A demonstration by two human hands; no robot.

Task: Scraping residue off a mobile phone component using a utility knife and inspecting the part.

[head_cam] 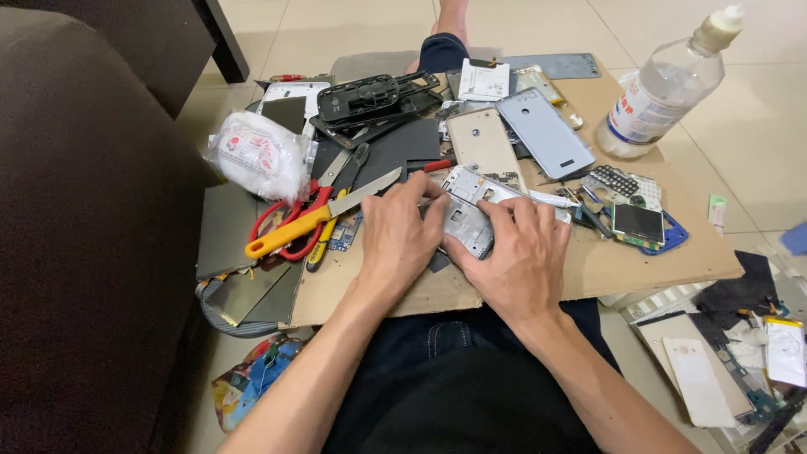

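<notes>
A silver phone frame [467, 208] with its insides exposed lies on a brown board [639, 262] across my lap. My left hand [398, 234] presses on the frame's left side, thumb and fingers curled over its edge. My right hand [514, 254] covers its right and lower part, fingers spread over it. Both hands grip the same frame. Just left of my left hand lies a knife with a yellow handle [313, 217] on top of red-handled scissors [296, 220].
The board also carries a grey-blue phone back cover [545, 131], a beige back cover [481, 140], a black phone frame [375, 97], a small screen module [637, 223] and a cotton bag [256, 154]. A clear liquid bottle [662, 84] stands at right. Dark sofa at left.
</notes>
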